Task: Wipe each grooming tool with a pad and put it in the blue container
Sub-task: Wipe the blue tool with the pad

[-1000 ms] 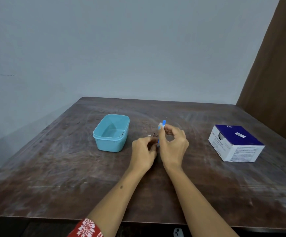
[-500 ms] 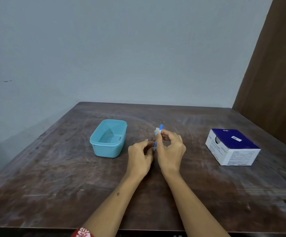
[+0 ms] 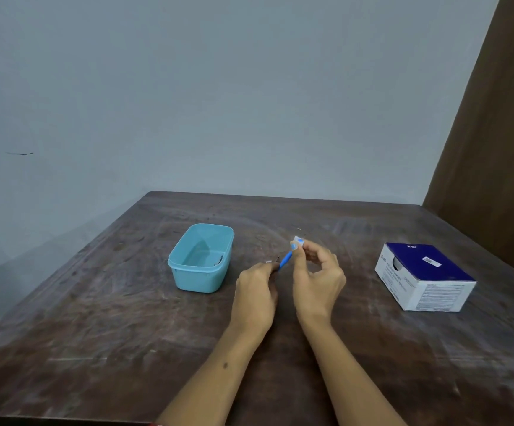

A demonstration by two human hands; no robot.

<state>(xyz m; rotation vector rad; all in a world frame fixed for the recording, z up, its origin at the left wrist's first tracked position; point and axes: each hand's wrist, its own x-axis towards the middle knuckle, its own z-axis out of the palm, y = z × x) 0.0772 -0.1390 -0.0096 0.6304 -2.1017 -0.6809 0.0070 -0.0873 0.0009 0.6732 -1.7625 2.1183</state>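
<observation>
- Blue container [image 3: 201, 259] on table [image 3: 96, 302]: one small metal item inside, at right wall.
- Left hand [image 3: 257, 295] grips blue-handled tool [image 3: 285, 260].
- Right hand [image 3: 318, 276] pinches pad [image 3: 298, 241] on tool's tip.

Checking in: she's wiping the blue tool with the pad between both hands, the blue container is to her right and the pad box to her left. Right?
Not quite. The head view shows the sides swapped: the blue container sits to her left and the pad box to her right. The rest holds: the left hand holds the blue tool while the right hand pinches the pad on it.
</observation>
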